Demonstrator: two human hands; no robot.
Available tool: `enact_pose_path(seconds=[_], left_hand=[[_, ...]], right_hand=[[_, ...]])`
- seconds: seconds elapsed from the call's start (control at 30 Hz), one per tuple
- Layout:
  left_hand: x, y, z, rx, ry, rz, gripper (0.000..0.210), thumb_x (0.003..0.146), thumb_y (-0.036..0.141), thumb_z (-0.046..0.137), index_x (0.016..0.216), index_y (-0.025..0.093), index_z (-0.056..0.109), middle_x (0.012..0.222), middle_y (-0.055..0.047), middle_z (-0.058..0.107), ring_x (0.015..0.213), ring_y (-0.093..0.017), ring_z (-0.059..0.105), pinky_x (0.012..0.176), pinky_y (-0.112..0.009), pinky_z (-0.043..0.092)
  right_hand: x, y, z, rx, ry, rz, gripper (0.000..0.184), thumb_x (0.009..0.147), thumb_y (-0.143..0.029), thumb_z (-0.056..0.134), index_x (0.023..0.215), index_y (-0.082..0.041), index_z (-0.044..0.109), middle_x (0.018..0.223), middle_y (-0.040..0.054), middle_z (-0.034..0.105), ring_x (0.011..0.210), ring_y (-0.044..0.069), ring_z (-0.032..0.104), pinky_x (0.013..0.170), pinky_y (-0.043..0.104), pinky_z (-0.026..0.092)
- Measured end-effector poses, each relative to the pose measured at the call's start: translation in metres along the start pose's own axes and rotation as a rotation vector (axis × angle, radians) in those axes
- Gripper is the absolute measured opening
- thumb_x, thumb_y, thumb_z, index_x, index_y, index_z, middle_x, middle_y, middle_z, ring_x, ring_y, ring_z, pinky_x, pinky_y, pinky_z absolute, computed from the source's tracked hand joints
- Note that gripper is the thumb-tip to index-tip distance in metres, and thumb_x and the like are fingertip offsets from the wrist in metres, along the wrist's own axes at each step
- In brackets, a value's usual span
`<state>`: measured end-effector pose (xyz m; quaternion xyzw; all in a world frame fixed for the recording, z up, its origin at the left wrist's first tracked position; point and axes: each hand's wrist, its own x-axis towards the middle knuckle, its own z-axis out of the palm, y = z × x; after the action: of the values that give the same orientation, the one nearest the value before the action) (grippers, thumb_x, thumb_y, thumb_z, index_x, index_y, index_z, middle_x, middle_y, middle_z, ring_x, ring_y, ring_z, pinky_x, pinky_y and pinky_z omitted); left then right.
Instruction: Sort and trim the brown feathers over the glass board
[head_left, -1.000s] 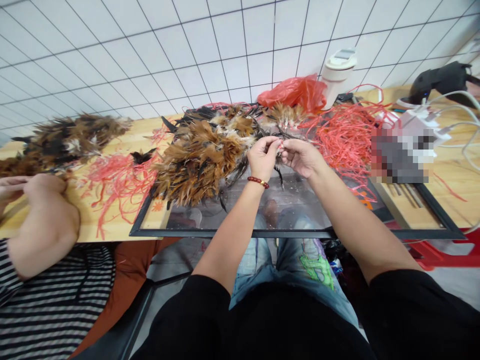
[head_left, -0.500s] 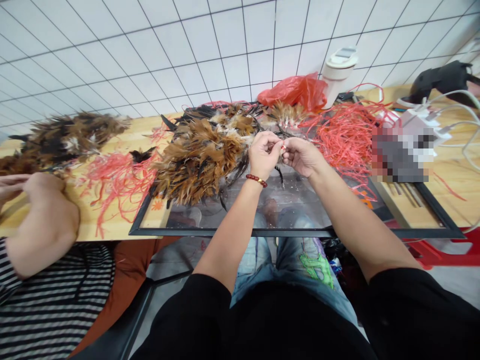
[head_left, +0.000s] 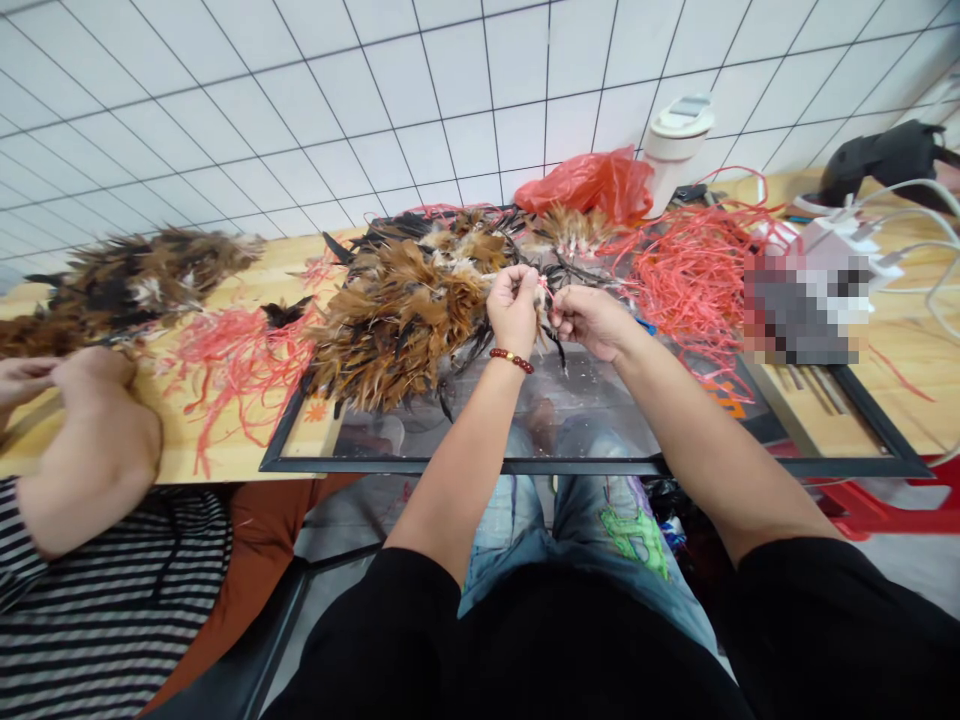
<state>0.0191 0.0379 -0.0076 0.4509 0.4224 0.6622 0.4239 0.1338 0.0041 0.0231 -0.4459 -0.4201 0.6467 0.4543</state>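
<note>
While a white tiled wall (head_left: 502, 60) stands behind, the wooden counter (head_left: 930, 420) carries a clear black-framed panel (head_left: 360, 465). A big heap of brown and black feathers (head_left: 405, 320) covers its left part, a tangle of red strands (head_left: 690, 280) its right. Near and between them, the left hand (head_left: 514, 305), above a beaded bracelet (head_left: 511, 361), and the right hand (head_left: 592, 318) both have fingers pinching a thin red strand (head_left: 545, 288); whether a feather is caught there, I can't tell.

Wood tbl (head_left: 174, 452) w/ blk-framed panel (head_left: 405, 466), brn feathers (head_left: 161, 270) & pink strips (head_left: 232, 345) on it
</note>
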Motion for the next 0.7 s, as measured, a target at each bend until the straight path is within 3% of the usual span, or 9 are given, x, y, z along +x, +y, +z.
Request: enact_pose_path(seconds=[0.17,0.37,0.57,0.7], left_hand=[[-0.003,0.017,0.003,-0.256,0.099,-0.157,0.03,0.083,0.04,0.076,0.073,0.019,0.056,0.062,0.005,0.058,0.049,-0.003,0.049,0.052,-0.017,0.04],[-0.004,0.025,0.003,-0.326,0.053,-0.291,0.032,0.081,0.041,0.078,0.074,0.019,0.056,0.055,0.007,0.053,0.043,-0.002,0.044,0.047,-0.016,0.036],[-0.007,0.022,0.004,-0.277,0.016,-0.266,0.027,0.078,0.031,0.081,0.073,0.018,0.058,0.058,0.007,0.055,0.05,-0.003,0.049,0.055,-0.017,0.041],[-0.011,0.02,0.006,-0.204,-0.055,-0.182,0.023,0.075,0.023,0.083,0.071,0.017,0.06,0.062,0.005,0.058,0.057,-0.004,0.052,0.06,-0.017,0.041]], right_hand=[[-0.002,0.003,0.002,-0.118,-0.064,-0.022,0.01,0.059,-0.02,0.064,0.064,-0.019,0.055,0.052,-0.0018,0.06,0.042,0.007,0.045,0.045,0.02,0.035],[0.002,0.005,-0.008,-0.27,-0.09,-0.137,0.012,0.068,-0.023,0.067,0.062,-0.017,0.058,0.057,0.0005,0.064,0.046,0.007,0.048,0.047,0.02,0.036],[0.005,0.003,-0.012,-0.19,0.143,-0.442,0.026,0.073,-0.039,0.079,0.076,-0.02,0.062,0.063,-0.0036,0.06,0.052,0.007,0.047,0.051,0.021,0.039],[0.006,0.004,-0.01,-0.201,0.107,-0.517,0.041,0.071,-0.056,0.082,0.079,-0.021,0.062,0.062,-0.0033,0.057,0.052,0.008,0.046,0.05,0.023,0.04]])
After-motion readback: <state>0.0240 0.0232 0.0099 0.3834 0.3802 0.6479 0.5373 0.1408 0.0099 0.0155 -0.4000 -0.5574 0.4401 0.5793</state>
